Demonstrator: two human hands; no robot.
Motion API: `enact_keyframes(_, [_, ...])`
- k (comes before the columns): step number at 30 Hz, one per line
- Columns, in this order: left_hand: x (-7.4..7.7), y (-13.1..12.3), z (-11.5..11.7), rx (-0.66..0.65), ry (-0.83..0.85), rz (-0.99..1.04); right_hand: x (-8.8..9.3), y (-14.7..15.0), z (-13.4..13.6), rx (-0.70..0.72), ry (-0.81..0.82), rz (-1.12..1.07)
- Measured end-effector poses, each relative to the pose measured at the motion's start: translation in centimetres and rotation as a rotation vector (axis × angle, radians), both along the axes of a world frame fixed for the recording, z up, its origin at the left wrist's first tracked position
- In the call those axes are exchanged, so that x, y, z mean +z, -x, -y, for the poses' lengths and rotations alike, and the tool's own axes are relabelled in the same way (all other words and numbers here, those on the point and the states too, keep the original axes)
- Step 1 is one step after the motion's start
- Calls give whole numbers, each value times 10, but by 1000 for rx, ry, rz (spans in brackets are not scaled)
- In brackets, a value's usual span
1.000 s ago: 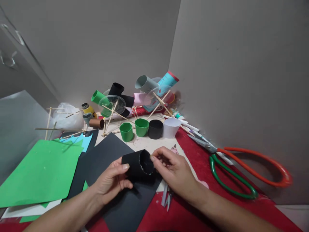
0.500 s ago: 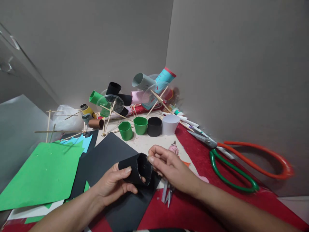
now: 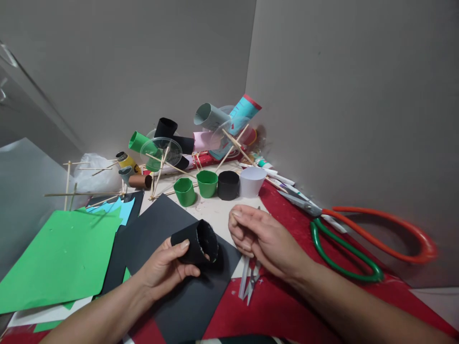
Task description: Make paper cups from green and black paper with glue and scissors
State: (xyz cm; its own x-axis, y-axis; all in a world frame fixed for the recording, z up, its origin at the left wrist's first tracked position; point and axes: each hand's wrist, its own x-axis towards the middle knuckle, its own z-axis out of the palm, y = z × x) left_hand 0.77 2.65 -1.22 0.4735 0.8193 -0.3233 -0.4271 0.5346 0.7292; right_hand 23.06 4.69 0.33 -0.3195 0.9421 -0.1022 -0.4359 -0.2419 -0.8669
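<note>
My left hand [image 3: 170, 267] grips a black paper tube [image 3: 186, 246], tilted so that its ragged, whitish-flecked open end faces right. Some fingers reach inside that end. To the right of the tube, and apart from it, my right hand [image 3: 263, 234] is pinched with thumb against fingers; whatever may be in the pinch is too small to make out. Beneath the tube lies a sheet of black paper [image 3: 158, 229]. Small scissors [image 3: 252, 284] and a clear stick [image 3: 244, 277] lie just below my right hand.
Green cups [image 3: 185, 192], a black cup [image 3: 228, 185] and a white cup [image 3: 252, 182] stand in a row behind. Farther back are stick frames bearing tubes on clear discs [image 3: 161, 152]. Large scissors [image 3: 317, 210] lie at right, green sheets [image 3: 60, 258] at left.
My right hand has drawn away from the tube's rim, moving right and slightly up, still pinched. My left hand and the tube have shifted slightly left and up.
</note>
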Motion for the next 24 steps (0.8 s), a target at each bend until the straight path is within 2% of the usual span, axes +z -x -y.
enact_keyframes(5, [1,-4,-2,34,-1,-59,2,6,10,116,-142,244])
enact_keyframes(10, [-1,-5,-1,53,-1,-99,5,8,13,181,-159,383])
enact_keyframes(15, [-4,-8,0,46,-16,-136,2,9,13,259,-161,388])
enact_keyframes(24, [-5,-10,1,8,-46,-164,2,9,15,268,-192,437])
